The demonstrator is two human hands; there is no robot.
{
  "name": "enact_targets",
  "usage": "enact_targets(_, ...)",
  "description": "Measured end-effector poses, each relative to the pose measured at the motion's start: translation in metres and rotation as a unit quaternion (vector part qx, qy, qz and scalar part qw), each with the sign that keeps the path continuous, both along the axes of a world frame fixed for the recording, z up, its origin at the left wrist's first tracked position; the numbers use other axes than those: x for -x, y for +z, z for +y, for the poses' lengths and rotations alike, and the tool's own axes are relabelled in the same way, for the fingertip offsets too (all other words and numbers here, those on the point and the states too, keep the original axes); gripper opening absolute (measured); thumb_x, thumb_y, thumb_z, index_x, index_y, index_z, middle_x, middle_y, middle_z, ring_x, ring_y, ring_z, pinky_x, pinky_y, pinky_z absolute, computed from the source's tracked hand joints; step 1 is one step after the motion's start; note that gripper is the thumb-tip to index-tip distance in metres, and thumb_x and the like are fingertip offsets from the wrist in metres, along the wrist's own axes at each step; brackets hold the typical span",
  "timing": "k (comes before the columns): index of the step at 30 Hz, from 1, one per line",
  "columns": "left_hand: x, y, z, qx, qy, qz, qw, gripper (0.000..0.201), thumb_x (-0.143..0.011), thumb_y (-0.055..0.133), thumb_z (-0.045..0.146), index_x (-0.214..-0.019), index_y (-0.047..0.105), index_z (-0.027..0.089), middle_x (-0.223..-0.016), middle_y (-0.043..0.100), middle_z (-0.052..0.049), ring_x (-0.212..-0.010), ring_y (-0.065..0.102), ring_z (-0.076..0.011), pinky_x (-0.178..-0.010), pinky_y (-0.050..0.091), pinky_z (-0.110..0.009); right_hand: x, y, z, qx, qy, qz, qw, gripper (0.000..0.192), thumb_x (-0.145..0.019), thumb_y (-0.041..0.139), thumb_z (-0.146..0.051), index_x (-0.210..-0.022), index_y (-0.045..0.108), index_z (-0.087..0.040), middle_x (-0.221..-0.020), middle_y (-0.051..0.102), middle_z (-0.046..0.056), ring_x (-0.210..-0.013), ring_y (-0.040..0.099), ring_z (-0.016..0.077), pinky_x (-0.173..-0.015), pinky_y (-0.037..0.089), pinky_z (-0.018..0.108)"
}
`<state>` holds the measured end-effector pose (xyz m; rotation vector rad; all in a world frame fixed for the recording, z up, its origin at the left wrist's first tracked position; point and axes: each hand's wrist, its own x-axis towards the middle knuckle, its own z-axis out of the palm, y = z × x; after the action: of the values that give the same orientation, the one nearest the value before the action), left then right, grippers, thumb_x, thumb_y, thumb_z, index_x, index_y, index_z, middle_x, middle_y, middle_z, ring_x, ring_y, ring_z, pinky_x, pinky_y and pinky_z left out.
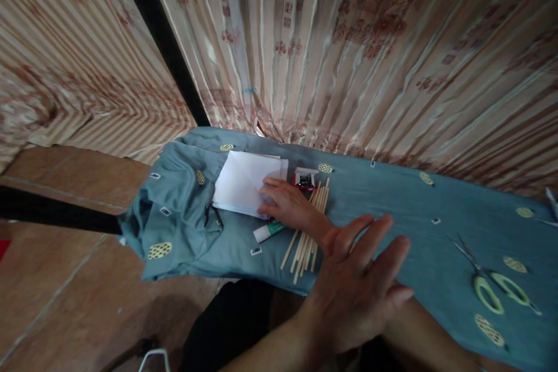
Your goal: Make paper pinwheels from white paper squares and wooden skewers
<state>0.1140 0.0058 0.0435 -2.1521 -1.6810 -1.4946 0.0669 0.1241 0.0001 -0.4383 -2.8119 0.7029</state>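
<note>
My right hand (pixel 285 202) reaches left across the bed-like surface, its fingers resting on the right part of a stack of white paper (pixel 244 177). My left hand (pixel 355 285) is in the foreground, raised over my right forearm, with its fingers spread and nothing in them. Under my right wrist lies a bundle of thin wooden sticks (pixel 300 256). A white and green glue stick (pixel 264 232) is just below the paper, partly hidden by my right hand. Beyond the wrist stands a small opened red and white box (pixel 305 179) with dark contents.
Green-handled scissors (pixel 483 276) lie partly opened at the right on the blue-grey patterned cloth (pixel 370 197). A small black item (pixel 213 216) sits by the paper's lower left corner. A pleated patterned curtain (pixel 326 70) hangs behind, and tiled floor (pixel 65 244) shows at left.
</note>
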Motion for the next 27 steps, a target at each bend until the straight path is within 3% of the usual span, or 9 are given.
enact_targets(8,-0.002,-0.001,0.0,-0.009,0.002,0.002,1.0,0.042,-0.099,0.041,0.039,-0.129,0.052,0.012,-0.14,0.053,-0.013,-0.135,0.037,-0.0245,-0.107,0.033,-0.037,-0.002,0.007,-0.005,-0.002,-0.003,0.001,1.0,0.02,-0.096,0.055,-0.025,-0.103,0.069,-0.012,-0.114,0.07,0.013,-0.11,0.064,0.0211,-0.1,0.045,0.033)
enact_targets(13,-0.002,-0.001,0.0,-0.011,0.004,0.013,1.0,0.043,-0.1,0.039,0.04,-0.129,0.052,0.012,-0.141,0.051,-0.013,-0.136,0.036,-0.0242,-0.107,0.034,-0.038,-0.002,0.009,-0.011,-0.011,-0.043,0.01,0.999,0.027,-0.1,0.042,-0.018,-0.092,0.068,-0.014,-0.095,0.072,0.01,-0.092,0.064,0.0202,-0.09,0.045,0.032)
enact_targets(18,-0.002,0.001,0.001,-0.008,0.007,0.021,1.0,0.042,-0.099,0.042,0.041,-0.129,0.052,0.013,-0.141,0.052,-0.011,-0.137,0.035,-0.0235,-0.106,0.034,-0.037,0.002,0.013,-0.009,-0.001,-0.121,0.031,0.992,0.026,-0.098,0.045,-0.02,-0.091,0.069,-0.012,-0.091,0.073,0.011,-0.087,0.065,0.0216,-0.081,0.045,0.031)
enact_targets(22,-0.002,0.001,0.001,-0.003,0.002,0.018,1.0,0.042,-0.099,0.043,0.04,-0.13,0.052,0.013,-0.141,0.053,-0.012,-0.136,0.036,-0.0235,-0.106,0.034,-0.037,0.002,0.02,-0.001,0.021,-0.171,0.061,0.983,0.024,-0.097,0.05,-0.025,-0.088,0.07,-0.015,-0.085,0.073,0.006,-0.078,0.066,0.0176,-0.072,0.044,0.027)
enact_targets(27,-0.005,0.001,0.001,0.017,-0.011,0.023,1.0,0.044,-0.099,0.041,0.041,-0.132,0.051,0.014,-0.142,0.053,-0.014,-0.139,0.036,-0.0246,-0.107,0.035,-0.039,0.001,0.021,0.005,0.042,-0.18,0.078,0.98,0.023,-0.095,0.055,-0.028,-0.085,0.072,-0.017,-0.08,0.074,0.002,-0.072,0.065,0.0151,-0.068,0.043,0.025)
